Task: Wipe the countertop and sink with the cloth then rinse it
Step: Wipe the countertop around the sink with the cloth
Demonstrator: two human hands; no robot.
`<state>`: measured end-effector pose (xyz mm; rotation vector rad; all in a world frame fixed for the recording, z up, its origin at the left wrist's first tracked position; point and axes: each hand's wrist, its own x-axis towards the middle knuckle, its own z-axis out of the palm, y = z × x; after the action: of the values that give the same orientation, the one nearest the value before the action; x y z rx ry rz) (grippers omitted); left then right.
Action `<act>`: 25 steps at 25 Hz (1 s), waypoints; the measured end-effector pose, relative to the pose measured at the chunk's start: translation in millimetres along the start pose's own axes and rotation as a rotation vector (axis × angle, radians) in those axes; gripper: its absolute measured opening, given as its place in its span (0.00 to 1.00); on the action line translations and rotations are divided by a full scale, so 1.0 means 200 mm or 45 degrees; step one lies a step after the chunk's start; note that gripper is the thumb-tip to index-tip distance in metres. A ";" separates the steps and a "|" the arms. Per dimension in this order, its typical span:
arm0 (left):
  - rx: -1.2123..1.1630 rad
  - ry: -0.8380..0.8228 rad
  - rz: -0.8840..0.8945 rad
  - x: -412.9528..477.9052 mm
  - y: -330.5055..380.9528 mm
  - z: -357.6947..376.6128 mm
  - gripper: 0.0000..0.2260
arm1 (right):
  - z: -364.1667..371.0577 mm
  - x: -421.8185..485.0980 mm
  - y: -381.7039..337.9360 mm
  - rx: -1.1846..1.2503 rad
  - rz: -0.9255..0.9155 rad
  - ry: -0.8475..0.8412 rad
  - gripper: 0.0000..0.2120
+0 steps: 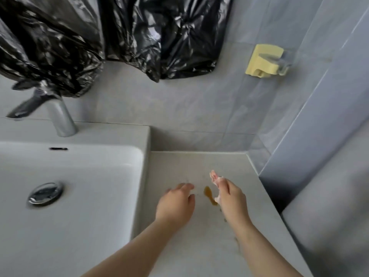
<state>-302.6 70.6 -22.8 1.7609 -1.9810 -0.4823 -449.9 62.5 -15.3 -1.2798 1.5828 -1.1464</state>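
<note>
Fingers, right hand (231, 196): curled round a small crumpled pinkish-white cloth (215, 177)
Fingers, left hand (175, 202): loosely bent, holding nothing
Cloth: over pale countertop (179, 164), right of white ceramic sink (79, 176), beside brown smear (209, 195)

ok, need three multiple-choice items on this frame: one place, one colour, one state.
1. Where is the brown stain?
A. in the basin
B. on the countertop
C. on the wall tile

2. What colour is the wall holder?
A. yellow
B. red
C. black

3. What is the right hand doing?
A. lying flat, empty
B. holding the cloth
C. turning the tap

Key:
1 B, it lies on the flat top between the left hand and the right hand.
2 A, it is pale yellow.
3 B, the cloth sticks out of its curled fingers.
</note>
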 end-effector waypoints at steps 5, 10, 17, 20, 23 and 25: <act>0.415 0.061 -0.323 0.10 -0.22 0.29 0.29 | -0.22 0.27 0.41 -0.501 -0.189 0.039 0.23; 0.520 -0.023 -0.399 0.11 -0.34 0.40 0.38 | -0.35 0.52 0.65 -1.527 -0.078 -0.246 0.33; 0.552 -0.010 -0.426 0.10 -0.36 0.41 0.34 | 0.20 0.71 0.46 -1.486 -0.449 -0.377 0.33; 0.578 -0.009 -0.414 0.09 -0.35 0.41 0.34 | 0.13 0.72 0.50 -1.521 -0.656 -0.572 0.34; 0.615 0.064 -0.401 0.09 -0.36 0.41 0.32 | -0.22 0.90 0.58 -1.567 -0.326 -0.295 0.33; 0.624 0.091 -0.389 0.09 -0.36 0.43 0.29 | -0.27 0.96 0.56 -1.492 0.069 -0.129 0.29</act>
<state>-290.0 40.1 -131.1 2.3594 -1.8952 -0.0155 -565.9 -107.2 -113.4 -1.9087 2.2674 0.0091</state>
